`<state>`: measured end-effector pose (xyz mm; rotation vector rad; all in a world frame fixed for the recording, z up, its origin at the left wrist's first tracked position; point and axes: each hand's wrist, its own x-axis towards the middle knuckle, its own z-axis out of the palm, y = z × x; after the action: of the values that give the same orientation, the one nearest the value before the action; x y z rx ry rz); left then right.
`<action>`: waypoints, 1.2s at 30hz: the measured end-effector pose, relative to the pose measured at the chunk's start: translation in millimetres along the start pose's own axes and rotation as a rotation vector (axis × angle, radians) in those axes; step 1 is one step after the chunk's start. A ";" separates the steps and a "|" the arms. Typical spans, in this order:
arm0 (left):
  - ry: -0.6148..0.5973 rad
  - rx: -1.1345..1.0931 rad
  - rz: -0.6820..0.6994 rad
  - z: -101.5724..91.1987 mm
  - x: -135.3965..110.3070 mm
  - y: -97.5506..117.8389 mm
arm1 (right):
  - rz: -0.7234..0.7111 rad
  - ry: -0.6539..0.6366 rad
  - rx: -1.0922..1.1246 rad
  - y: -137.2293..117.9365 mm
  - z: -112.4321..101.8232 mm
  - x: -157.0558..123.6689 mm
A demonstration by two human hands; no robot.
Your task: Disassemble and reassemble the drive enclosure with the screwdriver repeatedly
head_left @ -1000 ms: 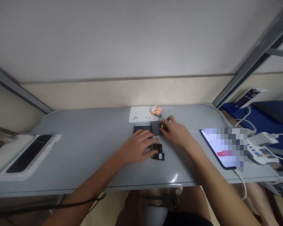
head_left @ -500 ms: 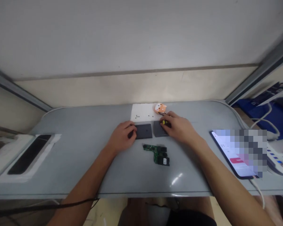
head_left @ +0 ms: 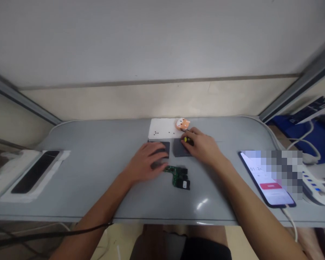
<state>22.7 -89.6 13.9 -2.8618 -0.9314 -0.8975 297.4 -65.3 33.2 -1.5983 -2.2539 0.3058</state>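
My left hand [head_left: 146, 162] reaches over a flat dark panel [head_left: 166, 148], fingers spread. Its fingertips are beside the narrow end of a green circuit board [head_left: 176, 177] with black parts and a white label. Whether they touch the board I cannot tell. My right hand [head_left: 202, 144] is closed around what looks like a black-and-yellow screwdriver [head_left: 187, 139], mostly hidden by the fingers. That hand rests at the right side of a second dark casing piece [head_left: 180, 150], which lies right of the panel.
Behind the dark pieces lies white paper [head_left: 162, 124] with several tiny dark screws [head_left: 156, 133]. An orange-and-white animal-faced object [head_left: 182, 124] sits at its right corner. A lit phone [head_left: 268, 184] on a cable and a power strip [head_left: 318, 187] are right; a dark phone-shaped slab [head_left: 35, 172] is left.
My left hand has let go of the dark panel's left edge, spread its fingers and moved right toward the circuit board. My right hand stays at the casing piece, and the view has shifted slightly.
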 end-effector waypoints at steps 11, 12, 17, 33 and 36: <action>-0.126 -0.028 0.003 7.4 3.4 13.9 | -0.068 0.007 -0.066 -5.3 4.6 0.6; -0.124 -0.027 -0.009 5.7 2.9 12.2 | -0.066 0.010 -0.069 -5.5 5.0 0.4; 0.052 0.029 -0.173 -6.2 -3.3 -5.7 | -0.047 -0.009 -0.046 -8.2 5.6 -0.2; -0.160 -0.018 -0.623 -10.8 -20.0 -42.3 | -0.014 -0.007 0.099 -6.6 7.4 1.0; -0.164 -0.028 -0.588 -10.7 -20.0 -42.7 | -0.022 0.006 0.088 -5.9 8.3 1.5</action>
<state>-19.2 -67.1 5.2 -2.7438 -1.8476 -0.6921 288.4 -65.6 28.2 -1.5267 -2.2201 0.3882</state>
